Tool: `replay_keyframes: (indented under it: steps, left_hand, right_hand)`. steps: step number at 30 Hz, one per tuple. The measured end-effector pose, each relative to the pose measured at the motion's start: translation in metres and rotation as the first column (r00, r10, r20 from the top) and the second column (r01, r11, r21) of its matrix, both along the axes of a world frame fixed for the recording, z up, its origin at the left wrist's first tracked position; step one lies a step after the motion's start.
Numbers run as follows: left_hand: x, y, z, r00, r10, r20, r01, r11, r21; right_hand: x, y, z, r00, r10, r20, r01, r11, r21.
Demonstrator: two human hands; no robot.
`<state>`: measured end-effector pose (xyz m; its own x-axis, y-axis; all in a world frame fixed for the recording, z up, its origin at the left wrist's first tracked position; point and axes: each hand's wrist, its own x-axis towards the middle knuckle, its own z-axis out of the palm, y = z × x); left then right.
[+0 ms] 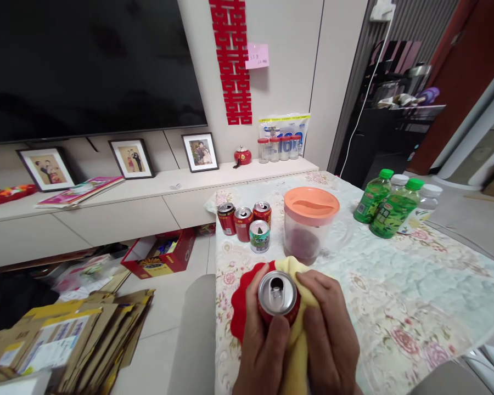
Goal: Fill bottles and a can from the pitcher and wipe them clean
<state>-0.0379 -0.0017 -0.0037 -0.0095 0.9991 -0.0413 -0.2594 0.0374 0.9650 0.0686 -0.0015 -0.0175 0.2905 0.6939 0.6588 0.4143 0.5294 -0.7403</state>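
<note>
An opened red can (277,296) stands upright in my left hand (260,345), whose fingers and thumb wrap round its side. My right hand (329,329) presses a yellow cloth (297,351) against the can's right side. Under them a red scalloped mat (241,302) lies on the flowered tablecloth (379,285). Beyond the mat are several opened cans: a dark-topped red one (226,220), two more red ones (243,225) (263,213), and a short green and white one (259,238). A clear pitcher (302,236) with an orange lid is just behind my hands.
Green-capped bottles (395,211) and white-capped ones (424,208) stand at the table's right. Behind is a white cabinet (119,211) with framed photos (200,152) and red-lidded jars (274,150). Flattened cardboard (78,334) and a red box (160,255) lie on the floor at left.
</note>
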Motion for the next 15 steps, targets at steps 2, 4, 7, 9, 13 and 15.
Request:
replay_keyframes:
  steps: [2,4,7,9,13,15]
  left_hand:
    - [0.0,0.0,-0.002,1.0,-0.009,-0.005,0.009,1.0,0.018]
    - [-0.002,0.001,-0.005,1.0,-0.011,-0.024,0.011,0.999,0.038]
    - [-0.005,0.004,-0.008,0.999,-0.034,-0.039,0.038,0.995,0.094]
    - [-0.006,0.005,-0.01,0.996,-0.059,-0.064,0.067,0.987,0.143]
    - [-0.009,0.008,-0.018,0.988,-0.055,-0.143,0.088,0.969,0.231]
    - [-0.014,0.011,-0.021,0.983,-0.072,-0.169,0.114,0.961,0.251]
  right_hand:
    - [-0.005,-0.003,0.002,0.999,-0.031,0.037,0.029,0.998,0.057]
    - [-0.006,-0.004,0.004,0.999,-0.025,0.036,0.022,0.997,0.074]
    - [0.003,-0.003,0.006,0.995,0.083,-0.05,-0.083,0.997,0.004]
    - [0.011,0.0,0.007,0.977,0.149,-0.15,-0.162,0.984,-0.079]
    - [0.022,0.008,0.011,0.902,0.216,-0.375,-0.318,0.918,-0.238]
    - [0.023,0.014,0.012,0.85,0.282,-0.445,-0.426,0.865,-0.265]
